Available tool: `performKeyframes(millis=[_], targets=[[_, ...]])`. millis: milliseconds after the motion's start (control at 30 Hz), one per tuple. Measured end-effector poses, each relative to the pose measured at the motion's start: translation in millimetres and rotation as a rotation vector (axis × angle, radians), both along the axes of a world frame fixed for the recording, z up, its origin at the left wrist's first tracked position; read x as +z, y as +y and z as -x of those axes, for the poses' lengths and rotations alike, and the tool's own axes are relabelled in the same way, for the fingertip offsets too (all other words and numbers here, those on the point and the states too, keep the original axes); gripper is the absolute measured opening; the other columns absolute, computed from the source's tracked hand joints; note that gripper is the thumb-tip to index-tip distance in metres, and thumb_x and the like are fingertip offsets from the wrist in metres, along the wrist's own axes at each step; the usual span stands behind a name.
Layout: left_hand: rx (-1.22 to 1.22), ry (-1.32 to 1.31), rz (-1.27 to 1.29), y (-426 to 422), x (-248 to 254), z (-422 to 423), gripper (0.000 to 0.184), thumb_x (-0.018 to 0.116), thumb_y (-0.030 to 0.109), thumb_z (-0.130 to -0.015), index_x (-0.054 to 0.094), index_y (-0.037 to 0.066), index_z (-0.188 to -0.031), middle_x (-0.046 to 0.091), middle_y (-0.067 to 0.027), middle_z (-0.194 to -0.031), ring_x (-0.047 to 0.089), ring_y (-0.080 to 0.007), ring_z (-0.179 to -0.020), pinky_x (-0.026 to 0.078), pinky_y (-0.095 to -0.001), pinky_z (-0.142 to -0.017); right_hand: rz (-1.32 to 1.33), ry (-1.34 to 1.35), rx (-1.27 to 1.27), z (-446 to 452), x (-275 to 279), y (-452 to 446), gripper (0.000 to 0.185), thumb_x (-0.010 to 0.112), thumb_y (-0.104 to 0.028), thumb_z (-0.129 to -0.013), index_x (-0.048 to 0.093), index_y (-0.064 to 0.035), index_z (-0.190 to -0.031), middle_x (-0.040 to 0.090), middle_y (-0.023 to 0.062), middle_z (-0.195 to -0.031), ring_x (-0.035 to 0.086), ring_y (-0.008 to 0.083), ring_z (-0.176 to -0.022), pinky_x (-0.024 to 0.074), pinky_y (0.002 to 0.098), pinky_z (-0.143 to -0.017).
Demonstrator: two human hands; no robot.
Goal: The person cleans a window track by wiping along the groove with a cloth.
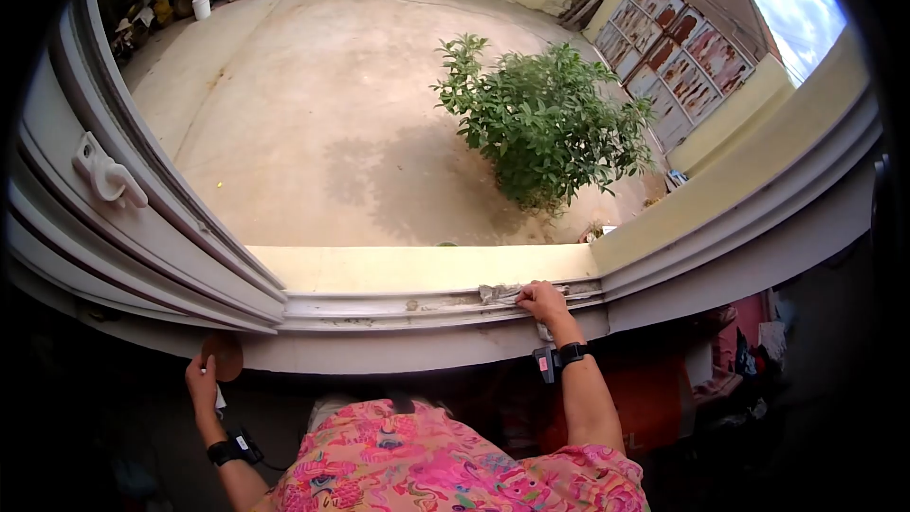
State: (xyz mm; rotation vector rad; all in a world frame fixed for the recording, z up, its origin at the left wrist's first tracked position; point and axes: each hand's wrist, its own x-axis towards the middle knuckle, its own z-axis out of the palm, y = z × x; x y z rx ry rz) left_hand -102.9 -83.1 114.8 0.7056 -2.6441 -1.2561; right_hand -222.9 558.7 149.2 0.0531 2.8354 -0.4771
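Observation:
My right hand (542, 300) is closed at the right part of the white window track (427, 304), its fingers pinching a crumpled greyish-white rag or tissue (495, 294) that lies along the groove. A pale bit hangs below the wrist side of that hand. Lower left, my left hand (201, 383) is closed around a round, flat, brown thing (224, 358), held just under the sill's inner edge; its exact kind is unclear. Something white shows at its fingers and below them. Dark grime marks the track.
At the left stands a sliding window sash (142, 199) with a white latch (109, 171). A frame (749, 209) bounds the right. Outside are a yellow ledge (417, 268), a leafy bush (545, 118), a rusty gate (673, 52) and a white bucket (201, 7). Indoors, a red object (626, 403) sits below the sill.

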Motion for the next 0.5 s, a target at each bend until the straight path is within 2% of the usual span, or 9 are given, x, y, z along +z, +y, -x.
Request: performKeyframes(millis=[133,200,300,500], targets=[[0.006,0.008,-0.029,-0.2,-0.8,0.0,0.022,0.053,0.014,-0.08,0.057,-0.003,-0.093,0.06,-0.0117,-0.078,0.055,-0.0158,-0.071,0.042,-0.0279,-0.066,0.05,0.136,0.02,-2.0,-16.0,-58.3,0.007,0.063,-0.018,-0.065,0.064,-0.0134,-0.07,0.057,0.0046,-0.075,0.055,0.0241,-0.075,0.0439,0.0339,-0.063],[-0.008,0.0,-0.007,1.8,3.4,0.8,0.022,0.053,0.014,-0.08,0.057,-0.003,-0.093,0.06,-0.012,-0.078,0.055,-0.0157,-0.072,0.042,-0.028,-0.066,0.068,0.166,0.108,-3.1,-20.7,-71.1,0.006,0.062,-0.019,-0.066,0.064,-0.0156,-0.071,0.057,0.0032,-0.077,0.055,0.0243,-0.078,0.0449,0.0356,-0.063],[-0.011,-0.003,0.012,8.8,13.0,2.0,0.022,0.053,0.014,-0.08,0.057,-0.003,-0.093,0.06,-0.0126,-0.079,0.055,-0.0165,-0.072,0.042,-0.0282,-0.066,0.066,0.113,0.021,-2.7,-15.3,-44.0,0.008,0.063,-0.02,-0.066,0.065,-0.0146,-0.072,0.057,0.0039,-0.076,0.055,0.0234,-0.075,0.0444,0.0339,-0.063],[-0.023,-0.008,0.031,-0.3,1.4,-0.3,0.022,0.053,0.014,-0.08,0.057,-0.004,-0.093,0.06,-0.0133,-0.08,0.056,-0.0184,-0.073,0.042,-0.0287,-0.067,0.021,-0.025,-0.231,-9.4,-3.6,20.2,0.009,0.064,-0.02,-0.066,0.065,-0.0145,-0.074,0.058,0.0035,-0.076,0.056,0.0211,-0.075,0.044,0.032,-0.063]])
